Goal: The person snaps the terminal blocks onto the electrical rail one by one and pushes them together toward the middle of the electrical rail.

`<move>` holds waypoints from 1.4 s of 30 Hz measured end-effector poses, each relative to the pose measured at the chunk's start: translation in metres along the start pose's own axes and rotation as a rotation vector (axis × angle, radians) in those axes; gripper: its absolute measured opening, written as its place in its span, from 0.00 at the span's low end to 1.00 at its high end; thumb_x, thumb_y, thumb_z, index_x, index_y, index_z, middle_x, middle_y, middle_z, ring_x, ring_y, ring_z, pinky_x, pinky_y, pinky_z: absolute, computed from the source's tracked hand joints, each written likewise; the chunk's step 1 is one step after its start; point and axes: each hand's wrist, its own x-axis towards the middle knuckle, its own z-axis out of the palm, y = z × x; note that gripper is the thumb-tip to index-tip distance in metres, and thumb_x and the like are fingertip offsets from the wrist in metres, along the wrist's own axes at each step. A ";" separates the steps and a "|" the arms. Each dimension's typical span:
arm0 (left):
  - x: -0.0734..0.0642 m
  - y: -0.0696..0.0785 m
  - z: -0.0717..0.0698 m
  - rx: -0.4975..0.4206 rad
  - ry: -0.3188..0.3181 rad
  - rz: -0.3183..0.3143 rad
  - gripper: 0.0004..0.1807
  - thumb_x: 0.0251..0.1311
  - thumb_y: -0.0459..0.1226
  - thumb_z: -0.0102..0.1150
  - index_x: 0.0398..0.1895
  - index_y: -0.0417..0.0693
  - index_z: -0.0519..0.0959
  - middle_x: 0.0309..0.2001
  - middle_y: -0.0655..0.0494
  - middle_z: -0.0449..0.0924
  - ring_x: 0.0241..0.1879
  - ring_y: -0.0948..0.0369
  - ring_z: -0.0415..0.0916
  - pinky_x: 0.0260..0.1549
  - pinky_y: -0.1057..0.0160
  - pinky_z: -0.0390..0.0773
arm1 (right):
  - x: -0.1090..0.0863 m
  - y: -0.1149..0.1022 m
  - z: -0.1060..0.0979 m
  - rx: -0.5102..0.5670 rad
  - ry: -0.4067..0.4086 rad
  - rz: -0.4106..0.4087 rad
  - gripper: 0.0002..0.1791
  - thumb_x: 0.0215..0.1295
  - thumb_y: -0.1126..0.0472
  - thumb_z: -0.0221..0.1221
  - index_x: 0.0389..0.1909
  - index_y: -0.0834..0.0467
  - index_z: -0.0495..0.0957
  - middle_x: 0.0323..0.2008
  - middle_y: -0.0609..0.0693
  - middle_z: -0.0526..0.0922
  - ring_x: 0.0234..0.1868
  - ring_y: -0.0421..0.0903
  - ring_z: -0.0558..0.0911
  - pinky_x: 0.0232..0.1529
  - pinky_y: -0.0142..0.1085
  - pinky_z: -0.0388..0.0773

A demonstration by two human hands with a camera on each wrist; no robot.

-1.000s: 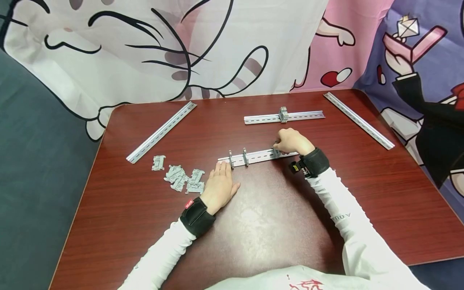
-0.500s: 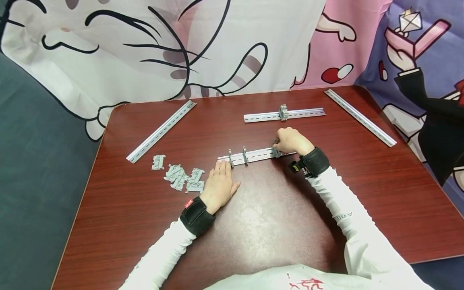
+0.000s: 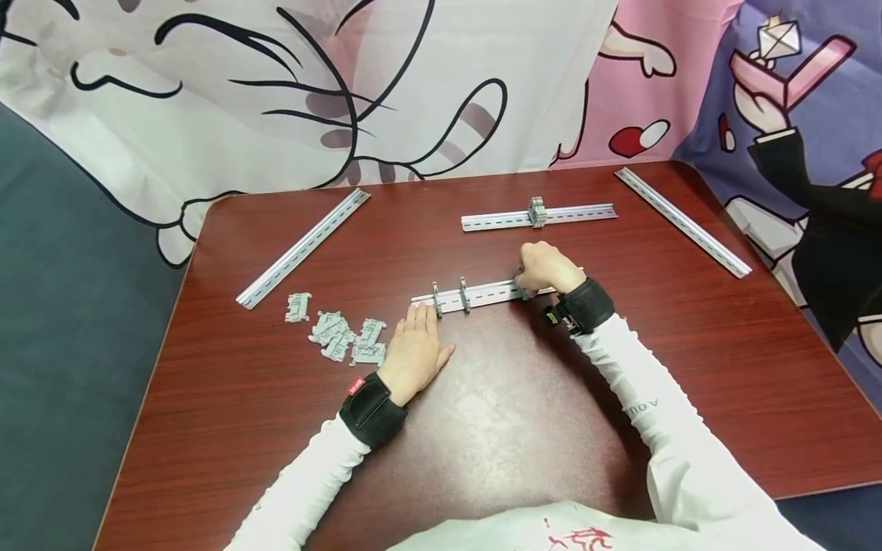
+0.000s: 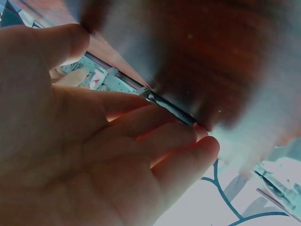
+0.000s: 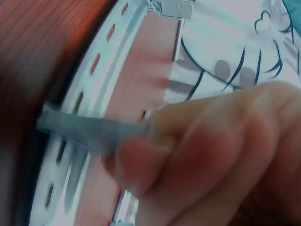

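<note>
A slotted metal DIN rail (image 3: 489, 294) lies across the middle of the table. Two thin grey clips (image 3: 465, 295) stand upright on its left part. My left hand (image 3: 413, 356) lies with fingers straight, its fingertips touching the rail's left end. Toward the right end, my right hand (image 3: 549, 268) pinches another grey clip (image 5: 77, 126) between thumb and finger. In the right wrist view that clip sits across the slotted rail (image 5: 70, 146); it is blurred, and whether it is seated cannot be told. From the head, the right hand mostly hides it.
Several loose grey clips (image 3: 334, 333) lie flat left of my left hand. Behind, a second rail (image 3: 579, 213) carries a cluster of grey clips (image 3: 537, 212). Bare rails lie slanted at left (image 3: 303, 249) and right (image 3: 682, 222). A printed cloth (image 3: 413, 92) hangs behind the table.
My right hand and wrist have shifted very slightly left, still gripping the clip. The left hand stays put at the rail's end. The head view has drifted a little.
</note>
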 end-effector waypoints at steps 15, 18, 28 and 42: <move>-0.001 0.002 0.002 0.020 0.038 0.016 0.40 0.67 0.50 0.52 0.68 0.24 0.57 0.68 0.31 0.61 0.70 0.41 0.58 0.67 0.48 0.63 | -0.022 0.017 -0.042 0.168 0.039 0.034 0.26 0.70 0.47 0.53 0.21 0.62 0.81 0.14 0.48 0.80 0.22 0.45 0.83 0.38 0.41 0.78; -0.001 0.000 0.002 0.021 0.040 0.009 0.40 0.67 0.50 0.52 0.68 0.25 0.58 0.69 0.31 0.61 0.71 0.42 0.58 0.67 0.48 0.63 | -0.030 0.021 -0.052 0.217 0.079 0.018 0.24 0.71 0.49 0.52 0.23 0.64 0.81 0.16 0.49 0.80 0.20 0.43 0.82 0.31 0.37 0.78; 0.001 0.002 0.002 0.033 0.035 0.017 0.40 0.68 0.50 0.51 0.68 0.24 0.57 0.69 0.31 0.61 0.71 0.41 0.58 0.67 0.48 0.63 | -0.034 0.035 -0.029 0.211 -0.004 0.002 0.19 0.69 0.54 0.56 0.34 0.67 0.82 0.21 0.52 0.83 0.22 0.42 0.81 0.30 0.40 0.79; 0.000 0.004 0.003 0.034 0.051 0.009 0.40 0.67 0.50 0.51 0.68 0.25 0.58 0.69 0.32 0.62 0.70 0.42 0.59 0.67 0.48 0.64 | -0.017 0.013 0.003 0.161 0.000 -0.004 0.11 0.60 0.61 0.59 0.21 0.61 0.82 0.15 0.50 0.83 0.19 0.42 0.84 0.36 0.42 0.81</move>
